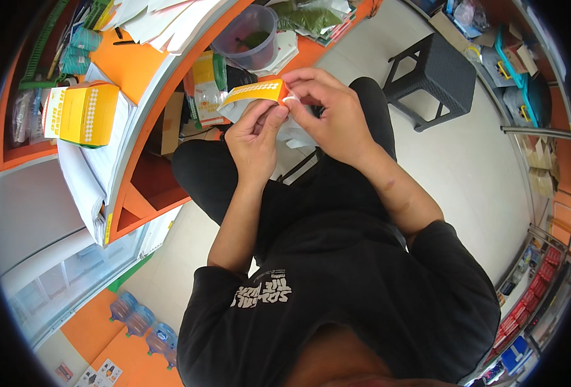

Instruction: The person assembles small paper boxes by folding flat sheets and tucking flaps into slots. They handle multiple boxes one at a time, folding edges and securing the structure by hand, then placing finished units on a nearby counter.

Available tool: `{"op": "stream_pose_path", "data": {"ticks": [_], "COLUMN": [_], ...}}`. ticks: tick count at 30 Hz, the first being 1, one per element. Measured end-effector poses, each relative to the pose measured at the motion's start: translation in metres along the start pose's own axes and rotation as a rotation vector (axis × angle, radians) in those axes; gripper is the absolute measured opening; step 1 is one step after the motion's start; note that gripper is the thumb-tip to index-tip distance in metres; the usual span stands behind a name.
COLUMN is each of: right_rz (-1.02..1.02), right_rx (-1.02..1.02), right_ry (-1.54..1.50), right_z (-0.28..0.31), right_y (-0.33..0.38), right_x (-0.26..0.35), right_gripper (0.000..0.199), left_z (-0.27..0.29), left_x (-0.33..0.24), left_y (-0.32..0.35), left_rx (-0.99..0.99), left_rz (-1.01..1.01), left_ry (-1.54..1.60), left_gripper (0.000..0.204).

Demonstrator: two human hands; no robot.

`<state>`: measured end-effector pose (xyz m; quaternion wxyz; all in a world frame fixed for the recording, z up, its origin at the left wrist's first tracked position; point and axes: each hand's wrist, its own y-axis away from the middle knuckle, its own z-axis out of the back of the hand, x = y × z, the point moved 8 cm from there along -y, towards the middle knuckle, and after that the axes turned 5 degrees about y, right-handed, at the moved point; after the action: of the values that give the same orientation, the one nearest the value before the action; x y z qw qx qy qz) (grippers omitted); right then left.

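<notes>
Above my lap, both hands meet at one end of a curved yellow-orange card strip (257,89) with a white diamond pattern. My left hand (255,137) is closed, pinching its lower edge near the right end. My right hand (332,115) is closed too, with thumb and fingers pressed on the orange end. Between the fingertips shows a small white bit that I cannot make out. The strip's far end curves free to the left, its pale inner side showing. On the desk at left lies a stack of similar yellow cards (87,116).
An orange desk (134,59) curves along my left, bearing loose papers (163,16). Beside it stand a translucent bucket (245,37) and a packet of green stuff (308,17). A black stool (430,80) is at far right. Blue water jugs (141,319) stand behind left.
</notes>
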<state>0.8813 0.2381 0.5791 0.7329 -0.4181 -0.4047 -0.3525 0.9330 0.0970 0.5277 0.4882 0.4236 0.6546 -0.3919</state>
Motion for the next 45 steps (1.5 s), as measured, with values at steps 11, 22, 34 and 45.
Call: {"op": "stream_pose_path", "data": {"ticks": [11,22,34,45], "right_rz": [-0.132,0.197,-0.328,-0.558], "right_rx": [0.205,0.175,-0.077,0.001], "right_ry": [-0.167,0.010,-0.301,-0.563], "right_z": [-0.027,-0.050,-0.057,-0.053], "right_y": [0.001,0.006,0.011,0.011], "right_x": [-0.014,-0.010,-0.099,-0.105], "right_gripper": [0.022,0.044,0.022,0.019], "left_z": [0.035,0.055,0.025,-0.004], "left_x": [0.006,0.002,0.022,0.015], "left_y": [0.008,-0.002,-0.013,-0.001], "left_rx": [-0.110,-0.333,-0.015,0.109], "left_rz": [0.015,-0.041,0.146,-0.378], "left_ry": [-0.014,-0.055,-0.038,-0.806], "left_gripper": [0.026,0.030,0.032,0.026]}}
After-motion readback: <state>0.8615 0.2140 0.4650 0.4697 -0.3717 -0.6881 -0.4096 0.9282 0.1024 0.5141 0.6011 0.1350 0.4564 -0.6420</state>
